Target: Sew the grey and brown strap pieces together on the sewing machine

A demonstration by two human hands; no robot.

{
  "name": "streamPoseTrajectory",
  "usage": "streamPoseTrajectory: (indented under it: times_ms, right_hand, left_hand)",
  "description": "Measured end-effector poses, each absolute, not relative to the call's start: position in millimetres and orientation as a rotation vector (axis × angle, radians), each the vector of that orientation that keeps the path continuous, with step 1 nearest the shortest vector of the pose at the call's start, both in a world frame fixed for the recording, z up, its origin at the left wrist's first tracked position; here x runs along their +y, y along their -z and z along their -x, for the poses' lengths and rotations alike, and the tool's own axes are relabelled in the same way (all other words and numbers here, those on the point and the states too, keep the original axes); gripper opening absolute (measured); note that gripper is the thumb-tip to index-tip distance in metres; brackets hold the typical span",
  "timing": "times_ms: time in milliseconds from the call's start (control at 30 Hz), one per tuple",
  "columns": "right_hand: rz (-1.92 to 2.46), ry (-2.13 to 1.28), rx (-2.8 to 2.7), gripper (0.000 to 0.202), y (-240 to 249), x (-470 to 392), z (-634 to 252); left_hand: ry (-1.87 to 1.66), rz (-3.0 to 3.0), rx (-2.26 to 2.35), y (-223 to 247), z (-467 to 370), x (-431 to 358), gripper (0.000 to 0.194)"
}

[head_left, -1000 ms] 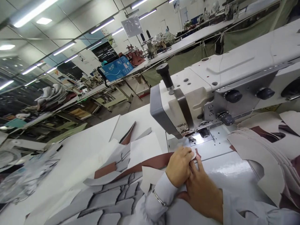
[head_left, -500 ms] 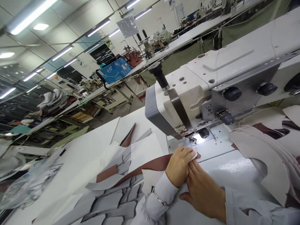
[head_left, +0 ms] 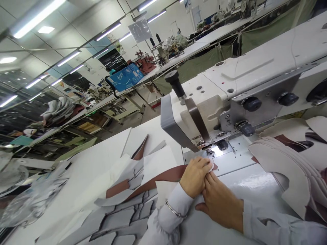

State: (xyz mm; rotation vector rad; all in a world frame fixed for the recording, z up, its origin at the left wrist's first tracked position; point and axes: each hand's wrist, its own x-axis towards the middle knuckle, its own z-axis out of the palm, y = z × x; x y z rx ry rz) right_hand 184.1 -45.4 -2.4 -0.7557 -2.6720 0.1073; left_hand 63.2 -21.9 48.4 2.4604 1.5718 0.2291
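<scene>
My left hand, with a bracelet at the wrist, has its fingers curled over the end of a brown and pale fabric piece, just in front of the needle area of a white sewing machine. The piece trails off to the left over other cut pieces. My right hand lies beside it with its fingertips against the left fingers, its thumb apart and its palm down. What lies beneath the right fingertips is hidden. The machine's lamp lights the metal plate.
Gray cut pieces cover the table's lower left. Stacked pale pieces lie to the right of the machine bed. Clear plastic sits at the far left. A blue box stands on a table behind.
My hands and the fabric end have shifted very slightly towards the needle area. The view has moved a little. The hands' grip looks the same.
</scene>
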Motion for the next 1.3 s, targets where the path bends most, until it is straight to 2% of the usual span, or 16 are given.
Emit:
streamPoseTrajectory:
  times_ms: [333,633,1000,1300]
  right_hand:
    - [0.761,0.022,-2.755,0.067,-2.3,-17.1,-176.3]
    - [0.831,0.068,-2.762,0.070,-2.2,-18.7,-172.7]
    - [0.846,-0.036,-2.800,0.068,-5.6,-16.5,-173.2]
    - [0.859,0.010,-2.822,0.069,-8.6,-20.5,-171.1]
  left_hand:
    - [-0.265,-2.431,1.568,-43.7,-55.4,4.9,0.023]
    - [-0.239,-2.427,1.565,-44.0,-56.4,7.7,0.023]
    - [-0.105,-2.408,1.591,-50.5,-60.2,10.6,0.025]
    - [-0.168,-2.401,1.568,-48.6,-60.2,7.6,0.030]
